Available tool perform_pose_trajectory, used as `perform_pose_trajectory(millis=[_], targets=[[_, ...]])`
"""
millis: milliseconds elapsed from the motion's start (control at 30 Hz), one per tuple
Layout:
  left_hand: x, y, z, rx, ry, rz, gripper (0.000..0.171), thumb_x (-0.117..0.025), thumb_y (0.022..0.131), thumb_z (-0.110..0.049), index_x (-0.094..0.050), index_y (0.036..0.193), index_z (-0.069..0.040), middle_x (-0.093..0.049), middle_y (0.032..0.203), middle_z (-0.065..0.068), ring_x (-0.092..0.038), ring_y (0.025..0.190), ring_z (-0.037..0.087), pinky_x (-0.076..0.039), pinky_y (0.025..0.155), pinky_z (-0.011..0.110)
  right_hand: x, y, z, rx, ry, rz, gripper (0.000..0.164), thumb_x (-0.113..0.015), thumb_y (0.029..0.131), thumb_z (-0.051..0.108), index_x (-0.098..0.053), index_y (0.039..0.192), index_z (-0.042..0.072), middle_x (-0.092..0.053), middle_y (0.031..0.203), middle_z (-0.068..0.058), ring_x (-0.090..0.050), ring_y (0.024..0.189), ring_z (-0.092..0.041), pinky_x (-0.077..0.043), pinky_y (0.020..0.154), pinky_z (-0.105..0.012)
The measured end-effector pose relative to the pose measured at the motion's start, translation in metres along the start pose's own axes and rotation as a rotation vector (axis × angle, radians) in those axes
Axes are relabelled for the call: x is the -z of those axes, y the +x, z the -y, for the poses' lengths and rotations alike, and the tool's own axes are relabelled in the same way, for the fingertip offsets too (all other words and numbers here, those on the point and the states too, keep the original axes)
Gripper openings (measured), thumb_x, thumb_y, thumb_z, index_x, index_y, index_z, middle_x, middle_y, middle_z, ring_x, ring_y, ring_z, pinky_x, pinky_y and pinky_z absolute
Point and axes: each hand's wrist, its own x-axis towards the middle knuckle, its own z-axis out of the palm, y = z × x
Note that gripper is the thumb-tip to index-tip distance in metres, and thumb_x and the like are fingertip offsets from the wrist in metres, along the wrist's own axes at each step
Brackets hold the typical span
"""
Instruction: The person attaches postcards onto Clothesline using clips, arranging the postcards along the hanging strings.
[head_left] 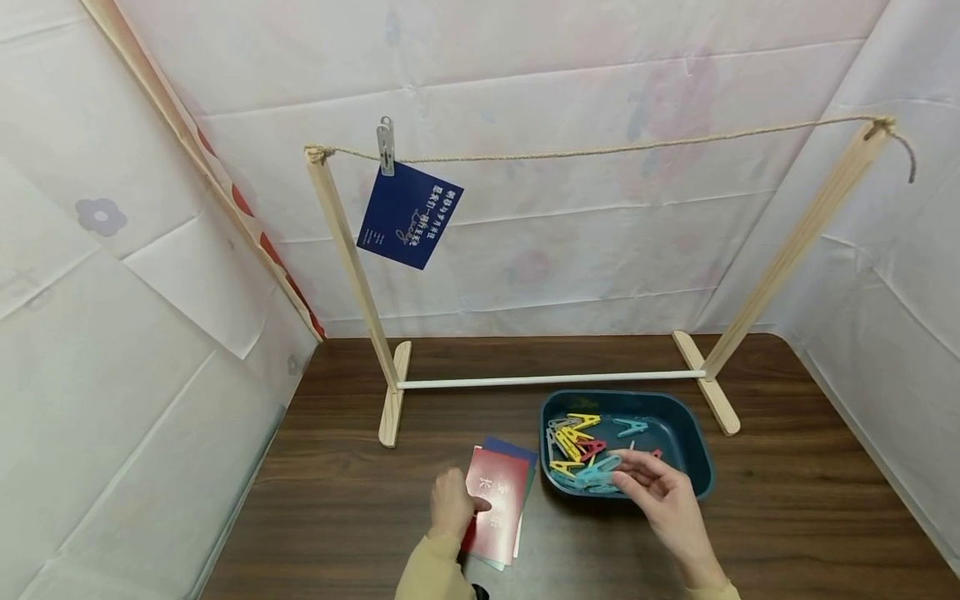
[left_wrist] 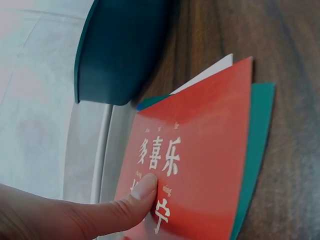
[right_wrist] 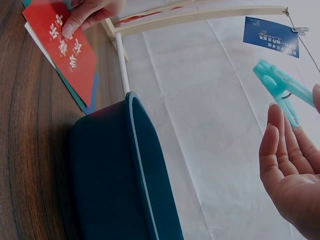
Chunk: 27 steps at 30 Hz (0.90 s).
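My left hand (head_left: 450,502) pinches the top red card (head_left: 506,477) at its left side, the thumb flat on its white lettering and the other fingers mostly hidden. Beneath that card, white, green and blue cards (head_left: 525,451) fan out on the table. Over the near edge of the dark teal basin (head_left: 703,450), my right hand (head_left: 669,502) holds a light teal clothespin (right_wrist: 280,87) between thumb and fingers. Several yellow, red, grey and teal clothespins (head_left: 572,442) lie inside the basin.
Behind the basin stands a wooden frame (head_left: 795,250) with a white crossbar (head_left: 551,380) low down. A rope (head_left: 562,155) spans its top. Near the left post, a grey clothespin (head_left: 386,148) clips a tilted blue card (head_left: 410,215) to it. Patterned sheets (head_left: 525,67) enclose the table.
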Motion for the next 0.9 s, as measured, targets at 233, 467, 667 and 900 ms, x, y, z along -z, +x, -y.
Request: perform_pose_trajectory(millis=[233, 467, 667, 900], targets=[[0.006, 0.001, 0.003, 0.111, -0.073, 0.061, 0.038, -0.087, 0.042, -0.009, -0.058, 0.063, 0.004, -0.058, 0.063, 0.018, -0.057, 0.057, 0.032, -0.045, 0.050, 0.041, 0.000, -0.002, -0.001, -0.015, -0.017, -0.022, 0.028, -0.059, 0.082, -0.003, -0.052, 0.105, -0.016, -0.063, 0.092, -0.002, -0.060, 0.080, -0.010, -0.050, 0.067, -0.023], [0.011, -0.001, 0.003, 0.164, -0.124, 0.096, 0.027, -0.084, 0.048, -0.004, -0.059, 0.058, 0.000, -0.057, 0.060, 0.009, -0.051, 0.056, 0.020, -0.042, 0.049, 0.036, 0.001, -0.003, -0.001, -0.012, -0.041, -0.025, 0.029, -0.059, 0.082, -0.002, -0.051, 0.106, -0.017, -0.063, 0.092, -0.002, -0.060, 0.080, -0.009, -0.049, 0.067, -0.022], [0.016, -0.002, 0.000, 0.201, -0.173, 0.103, 0.022, -0.081, 0.056, -0.002, -0.062, 0.067, 0.001, -0.056, 0.063, 0.007, -0.053, 0.057, 0.019, -0.045, 0.050, 0.034, 0.002, -0.003, -0.001, 0.017, -0.021, -0.018, 0.028, -0.058, 0.082, -0.004, -0.051, 0.105, -0.017, -0.063, 0.092, -0.002, -0.059, 0.080, -0.009, -0.049, 0.066, -0.022], [0.024, -0.003, -0.008, 0.199, -0.218, 0.058, 0.026, -0.081, 0.056, 0.000, -0.058, 0.068, 0.000, -0.051, 0.056, 0.002, -0.049, 0.051, 0.014, -0.042, 0.048, 0.030, 0.002, -0.003, 0.001, 0.018, -0.014, -0.020, 0.026, -0.058, 0.082, -0.004, -0.052, 0.105, -0.016, -0.063, 0.092, -0.002, -0.060, 0.080, -0.009, -0.049, 0.067, -0.022]])
